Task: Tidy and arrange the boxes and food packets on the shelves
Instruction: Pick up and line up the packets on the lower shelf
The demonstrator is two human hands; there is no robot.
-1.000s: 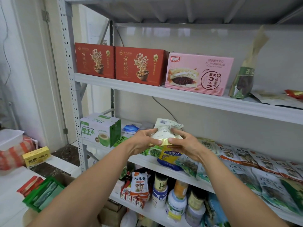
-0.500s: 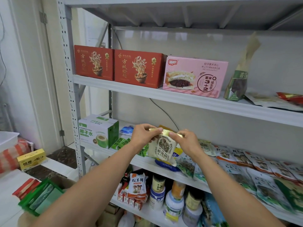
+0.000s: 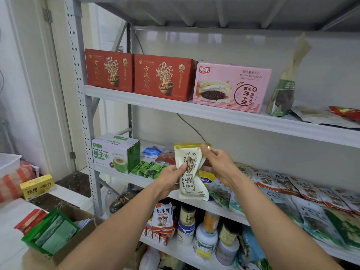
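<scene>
- A green basket at the lower left holds flat green packets standing on edge.
- A yellow box lies on the white ledge beside the shelving.
- Two red boxes stand side by side on the upper shelf, touching each other. A green-and-white carton sits at the left end of the middle shelf.
- The left hand grips the mushroom packet at its left edge, thumb on the printed front.
- The packet is held in the air just in front of the middle shelf. Its long axis runs nearly upright, with the gold sealed end up and the print facing the camera.
- The right hand pinches the packet's top right corner, thumb on the gold strip.
- Jars crowd the lower shelf beneath the hands.
- A pink box stands right of the red ones, then an upright green bag.
- Overlapping flat packets cover the right of the middle shelf.
</scene>
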